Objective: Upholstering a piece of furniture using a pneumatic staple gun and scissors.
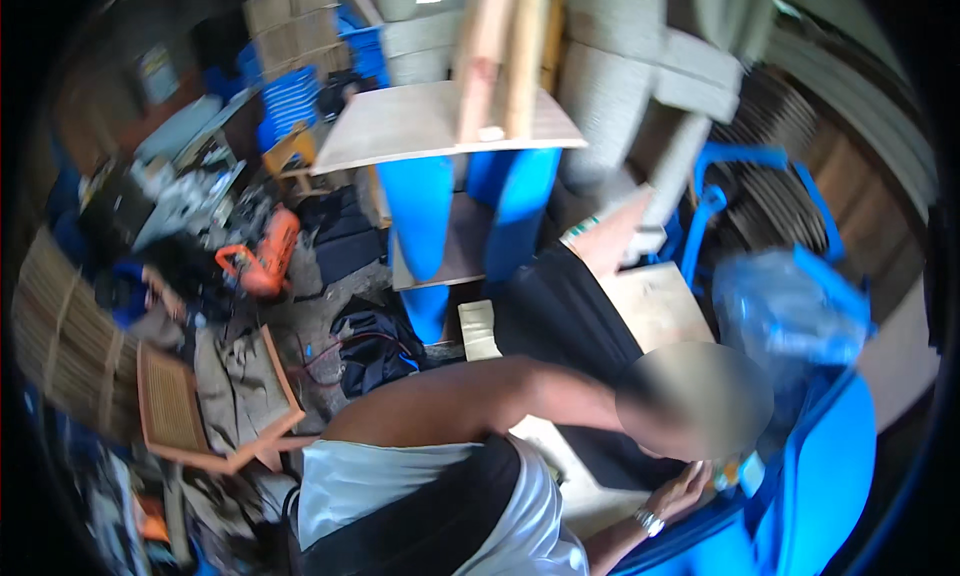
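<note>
My left arm reaches across to the right. A blurred patch hides most of my left hand [648,438], so I cannot tell its fingers or what they hold. My right hand [680,489], with a metal watch [649,521] on its wrist, comes up from below. Its fingers are drawn together close to the blurred patch; whatever they hold is too small to make out. Just right of the fingertips is a small light-blue and orange item [748,473], beside a large curved blue plastic piece [830,456]. Dark fabric [565,301] and a pale board [655,304] lie beyond my arms.
Ahead, a wooden board [390,121] rests on blue plastic supports [420,216], with upright timber on it. At right are a blue frame [740,156] and a clear plastic bag [775,306]. An orange machine [275,251], a dark bag [375,346] and a wooden frame [170,401] lie left.
</note>
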### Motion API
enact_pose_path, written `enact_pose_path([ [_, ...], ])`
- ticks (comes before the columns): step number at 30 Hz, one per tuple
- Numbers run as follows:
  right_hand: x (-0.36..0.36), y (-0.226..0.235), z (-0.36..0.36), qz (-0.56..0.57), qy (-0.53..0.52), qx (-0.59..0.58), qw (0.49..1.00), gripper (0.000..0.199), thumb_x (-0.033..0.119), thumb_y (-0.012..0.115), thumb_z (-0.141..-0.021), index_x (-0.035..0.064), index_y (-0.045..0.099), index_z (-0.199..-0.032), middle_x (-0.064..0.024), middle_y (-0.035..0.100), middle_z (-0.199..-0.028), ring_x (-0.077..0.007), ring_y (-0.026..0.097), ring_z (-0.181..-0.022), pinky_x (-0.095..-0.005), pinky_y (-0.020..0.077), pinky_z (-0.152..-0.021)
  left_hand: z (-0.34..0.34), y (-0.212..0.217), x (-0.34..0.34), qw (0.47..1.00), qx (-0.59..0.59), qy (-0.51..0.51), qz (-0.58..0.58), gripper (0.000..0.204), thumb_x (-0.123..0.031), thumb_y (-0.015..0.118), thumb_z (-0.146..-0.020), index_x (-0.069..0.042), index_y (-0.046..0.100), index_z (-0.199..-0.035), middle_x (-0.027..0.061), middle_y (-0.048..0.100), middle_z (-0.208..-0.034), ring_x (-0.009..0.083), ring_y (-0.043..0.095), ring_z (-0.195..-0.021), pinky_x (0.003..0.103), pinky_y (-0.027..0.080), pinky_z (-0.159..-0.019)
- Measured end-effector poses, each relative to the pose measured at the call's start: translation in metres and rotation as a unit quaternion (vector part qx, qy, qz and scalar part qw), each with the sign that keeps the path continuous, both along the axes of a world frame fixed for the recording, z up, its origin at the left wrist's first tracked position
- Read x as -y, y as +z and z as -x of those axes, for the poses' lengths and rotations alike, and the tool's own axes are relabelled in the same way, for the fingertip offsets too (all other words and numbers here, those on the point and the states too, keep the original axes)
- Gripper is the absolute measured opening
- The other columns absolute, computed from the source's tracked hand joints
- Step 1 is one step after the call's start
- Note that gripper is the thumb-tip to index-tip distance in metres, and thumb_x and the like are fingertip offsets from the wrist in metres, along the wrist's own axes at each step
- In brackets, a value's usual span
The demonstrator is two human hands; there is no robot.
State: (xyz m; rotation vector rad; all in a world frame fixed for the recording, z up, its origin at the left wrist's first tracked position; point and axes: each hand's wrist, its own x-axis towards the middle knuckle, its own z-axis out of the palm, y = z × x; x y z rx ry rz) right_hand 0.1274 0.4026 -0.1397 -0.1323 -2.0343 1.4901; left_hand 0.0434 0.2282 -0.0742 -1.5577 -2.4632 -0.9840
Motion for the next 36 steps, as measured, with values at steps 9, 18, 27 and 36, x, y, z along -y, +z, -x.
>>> enact_pose_path([
  [9, 0.030, -0.001, -0.064, 0.132, -0.154, -0.039, 0.978, 0.034, 0.007, 0.074, -0.096, 0.0046, 0.068, -0.130, -0.0132, 0.069, -0.127, -0.0270, 0.068, -0.117, -0.0404, 0.0581, -0.095, 0.017, 0.013, -0.004, 1.000, 0.000, -0.023, -0.017, 0.026, -0.027, 0.063, -0.104, -0.008, 0.060, -0.086, 0.0186, 0.066, -0.077, 0.0439, 0.067, -0.071, 0.054, 0.051, -0.063],
  [18, 0.027, 0.028, -0.049, -0.104, -0.102, -0.051, 0.988, 0.038, 0.011, 0.082, -0.090, 0.0094, 0.074, -0.127, -0.0148, 0.068, -0.123, -0.0324, 0.066, -0.111, -0.0422, 0.0530, -0.096, 0.020, 0.019, 0.000, 0.999, -0.005, -0.045, 0.028, 0.020, -0.024, 0.058, -0.109, -0.006, 0.060, -0.099, 0.0166, 0.069, -0.081, 0.0393, 0.071, -0.076, 0.049, 0.054, -0.065],
  [27, 0.014, 0.023, -0.017, -0.100, -0.032, -0.079, 0.991, 0.016, 0.009, 0.079, -0.091, 0.0017, 0.069, -0.101, -0.0129, 0.068, -0.105, -0.0306, 0.066, -0.095, -0.0399, 0.0539, -0.083, 0.020, 0.021, 0.000, 0.995, 0.063, -0.072, -0.035, 0.019, -0.020, 0.069, -0.102, -0.005, 0.064, -0.111, 0.0138, 0.070, -0.089, 0.0349, 0.071, -0.080, 0.044, 0.057, -0.071],
  [36, 0.020, -0.002, -0.028, 0.242, -0.068, -0.023, 0.968, 0.022, 0.020, 0.064, -0.107, 0.0013, 0.071, -0.116, -0.0079, 0.071, -0.113, -0.0157, 0.066, -0.099, -0.0328, 0.0538, -0.086, 0.022, 0.027, -0.010, 0.997, 0.058, -0.059, 0.007, 0.015, -0.019, 0.082, -0.091, -0.009, 0.074, -0.099, 0.0071, 0.069, -0.084, 0.0274, 0.069, -0.075, 0.039, 0.053, -0.065],
])
